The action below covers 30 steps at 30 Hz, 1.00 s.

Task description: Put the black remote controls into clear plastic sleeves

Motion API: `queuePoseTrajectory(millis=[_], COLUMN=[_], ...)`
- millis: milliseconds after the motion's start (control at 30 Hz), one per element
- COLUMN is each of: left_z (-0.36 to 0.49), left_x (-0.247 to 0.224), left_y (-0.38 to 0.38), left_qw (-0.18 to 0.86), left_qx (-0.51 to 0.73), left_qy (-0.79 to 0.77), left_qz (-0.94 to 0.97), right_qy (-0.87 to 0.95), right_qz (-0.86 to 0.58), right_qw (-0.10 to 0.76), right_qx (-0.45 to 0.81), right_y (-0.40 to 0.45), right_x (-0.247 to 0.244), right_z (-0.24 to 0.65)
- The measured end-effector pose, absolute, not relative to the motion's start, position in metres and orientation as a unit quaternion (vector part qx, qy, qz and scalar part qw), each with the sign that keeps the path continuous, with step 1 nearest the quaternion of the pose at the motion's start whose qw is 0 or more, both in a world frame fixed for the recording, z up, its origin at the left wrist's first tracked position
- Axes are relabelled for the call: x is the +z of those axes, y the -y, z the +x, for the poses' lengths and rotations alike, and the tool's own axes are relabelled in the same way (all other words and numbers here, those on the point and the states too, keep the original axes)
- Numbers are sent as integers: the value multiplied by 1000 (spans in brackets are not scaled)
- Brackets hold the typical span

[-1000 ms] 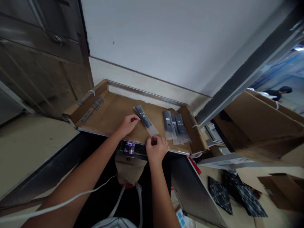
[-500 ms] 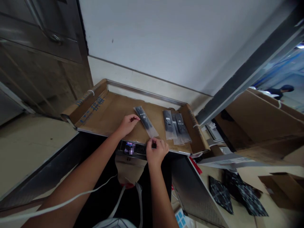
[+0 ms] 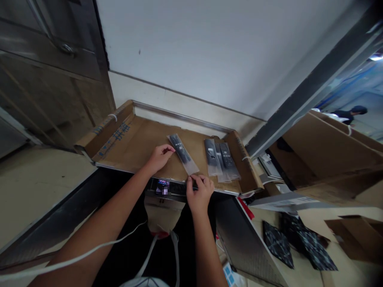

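1. You are in dim, cool, bluish light; the white wall [image 3: 185,48] is the brightest broad surface, greyer toward its right side.
2. At your far right, a lamp [image 3: 376,57] glares above a blurred background.
3. Deep shadow fills the space beneath your cardboard tray [image 3: 143,137].
4. The bagged remote [image 3: 181,150] shows you a faint milky sheen, its markings soft.
5. A small screen [image 3: 162,182] glows below, partly pixelated.
6. Wide-angle distortion tilts your edges; the upper-right corner darkens.
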<state>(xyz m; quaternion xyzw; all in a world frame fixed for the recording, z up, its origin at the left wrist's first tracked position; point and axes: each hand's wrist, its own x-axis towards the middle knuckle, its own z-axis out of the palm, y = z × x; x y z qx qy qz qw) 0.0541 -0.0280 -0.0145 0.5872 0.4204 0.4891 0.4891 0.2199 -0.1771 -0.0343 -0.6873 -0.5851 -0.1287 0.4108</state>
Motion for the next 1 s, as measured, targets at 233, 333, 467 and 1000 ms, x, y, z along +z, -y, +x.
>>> queuePoseTrajectory(millis=[233, 333, 467, 1000], left_z=[54, 53, 52, 51], left_x=[-15, -14, -11, -12], left_y=[25, 26, 27, 26], left_qw=[491, 484, 492, 486], left_qx=[492, 499, 500, 486], left_qy=[-419, -420, -420, -428], left_qz=[585, 583, 575, 586], right_qy=[598, 629, 625, 579], right_qz=[-696, -723, -761, -801], right_qw=[379, 273, 154, 146], right_qx=[-121, -84, -81, 52], right_y=[141, 104, 70, 22], right_x=[5, 16, 15, 35], right_z=[210, 195, 176, 192])
